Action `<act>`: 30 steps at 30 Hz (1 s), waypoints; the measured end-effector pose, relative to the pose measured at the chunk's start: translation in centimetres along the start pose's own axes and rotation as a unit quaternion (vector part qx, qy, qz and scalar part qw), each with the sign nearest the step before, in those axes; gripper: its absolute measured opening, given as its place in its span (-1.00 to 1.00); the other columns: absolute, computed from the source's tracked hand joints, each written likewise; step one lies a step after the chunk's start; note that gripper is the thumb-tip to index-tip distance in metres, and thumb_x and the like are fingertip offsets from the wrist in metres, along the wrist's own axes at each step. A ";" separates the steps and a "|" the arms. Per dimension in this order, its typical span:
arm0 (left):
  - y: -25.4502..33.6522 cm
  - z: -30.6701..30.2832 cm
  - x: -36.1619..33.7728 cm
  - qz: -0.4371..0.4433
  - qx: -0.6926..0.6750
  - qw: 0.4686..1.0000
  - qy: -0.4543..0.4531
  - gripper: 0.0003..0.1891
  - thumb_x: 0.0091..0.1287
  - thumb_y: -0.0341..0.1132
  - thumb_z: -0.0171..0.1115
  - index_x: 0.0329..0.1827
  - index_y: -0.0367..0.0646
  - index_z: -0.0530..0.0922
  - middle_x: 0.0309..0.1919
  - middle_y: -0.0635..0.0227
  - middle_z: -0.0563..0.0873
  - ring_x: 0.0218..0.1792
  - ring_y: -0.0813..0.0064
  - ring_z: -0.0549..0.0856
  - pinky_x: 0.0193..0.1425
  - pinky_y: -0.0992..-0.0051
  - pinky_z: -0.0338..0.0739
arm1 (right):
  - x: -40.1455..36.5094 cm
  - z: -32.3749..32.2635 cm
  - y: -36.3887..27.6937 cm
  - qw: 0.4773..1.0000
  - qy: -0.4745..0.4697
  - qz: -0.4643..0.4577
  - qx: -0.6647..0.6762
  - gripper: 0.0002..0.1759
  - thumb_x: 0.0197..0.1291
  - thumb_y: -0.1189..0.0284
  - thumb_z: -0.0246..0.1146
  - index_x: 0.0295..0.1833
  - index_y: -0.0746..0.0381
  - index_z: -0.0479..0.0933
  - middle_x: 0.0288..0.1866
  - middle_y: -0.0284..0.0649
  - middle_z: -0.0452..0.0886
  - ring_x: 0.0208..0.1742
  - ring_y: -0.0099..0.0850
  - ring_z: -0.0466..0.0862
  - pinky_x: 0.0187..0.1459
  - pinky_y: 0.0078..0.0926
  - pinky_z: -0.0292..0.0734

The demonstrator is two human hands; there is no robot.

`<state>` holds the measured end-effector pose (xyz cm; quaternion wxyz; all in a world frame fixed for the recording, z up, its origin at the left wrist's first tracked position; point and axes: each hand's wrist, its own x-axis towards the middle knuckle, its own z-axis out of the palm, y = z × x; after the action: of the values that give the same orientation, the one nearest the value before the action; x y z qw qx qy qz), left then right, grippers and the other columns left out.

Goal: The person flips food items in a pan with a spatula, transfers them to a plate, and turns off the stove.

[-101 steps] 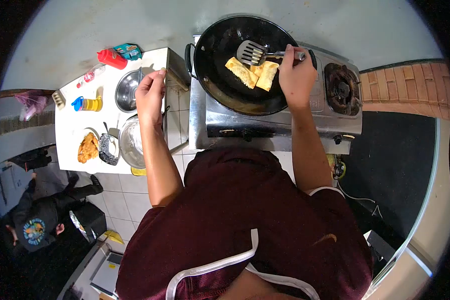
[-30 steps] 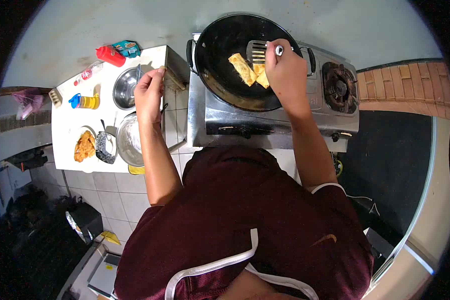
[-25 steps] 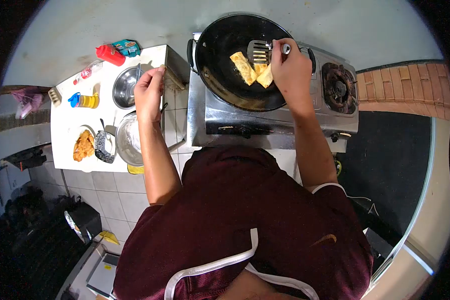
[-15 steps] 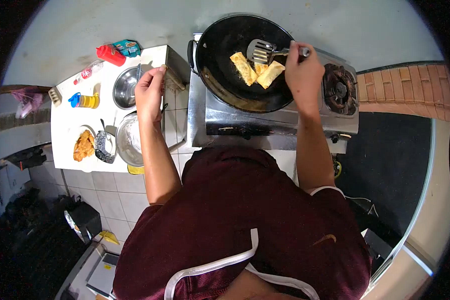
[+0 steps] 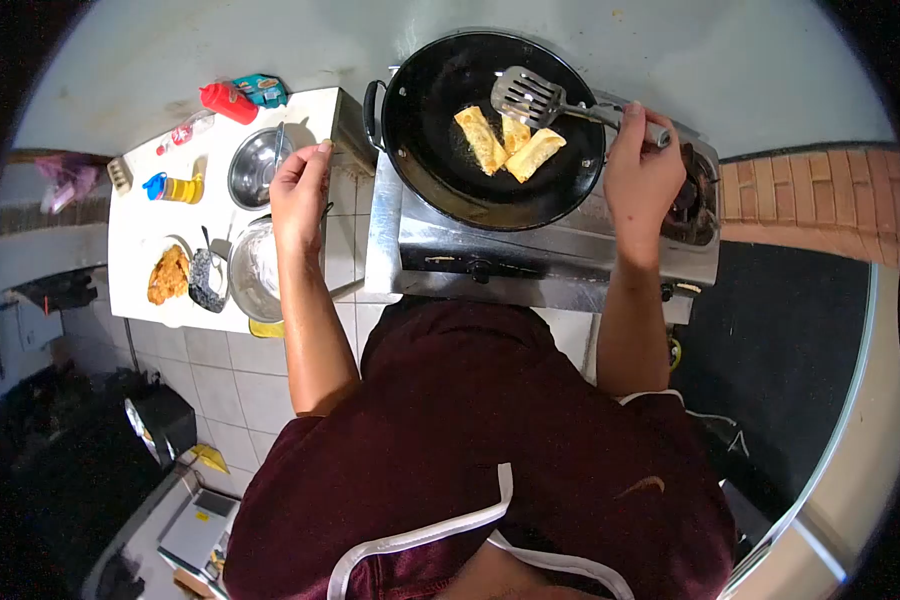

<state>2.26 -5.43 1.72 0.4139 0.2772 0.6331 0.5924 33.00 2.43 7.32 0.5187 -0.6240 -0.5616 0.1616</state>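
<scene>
My right hand [image 5: 646, 180] grips the handle of a slotted metal spatula [image 5: 530, 97]. The spatula's head hangs over the back part of a black wok [image 5: 440, 190] on the stove. Below the head, three golden folded rolls [image 5: 482, 140] lie close together in the wok. My left hand [image 5: 299, 190] is raised left of the wok, near a metal bowl, with its fingers pinched together; whatever may be between the fingertips is too small to make out.
On the white table [image 5: 135, 290] at the left stand a metal bowl [image 5: 253, 170], a second bowl [image 5: 253, 270], a yellow bottle [image 5: 178, 188], a red bottle [image 5: 228, 102] and a plate with fried food [image 5: 168, 275]. Another burner [image 5: 692, 200] is right of the wok.
My right hand has moved right and a little toward me, drawing the spatula's handle clear of the rolls. The wok appears slightly shifted to the left. My left hand has barely moved.
</scene>
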 end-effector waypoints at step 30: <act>-2.8 -28.0 -5.8 -0.051 -0.012 0.986 0.159 -0.83 0.25 -0.27 0.23 -0.31 -0.22 0.59 -0.58 0.62 0.45 -0.54 0.78 0.31 -0.45 0.71 0.17 | -19.4 23.4 -11.8 0.946 -0.178 -0.037 0.267 -0.74 0.26 0.44 0.12 -0.01 0.37 0.48 -0.47 -0.22 0.64 -0.48 -0.59 0.60 -0.43 -0.67 0.49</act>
<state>-18.29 -25.28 -1.09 0.3409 0.1419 0.6971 0.6146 2.24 -5.52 0.11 0.5639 -0.4022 -0.6037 0.3946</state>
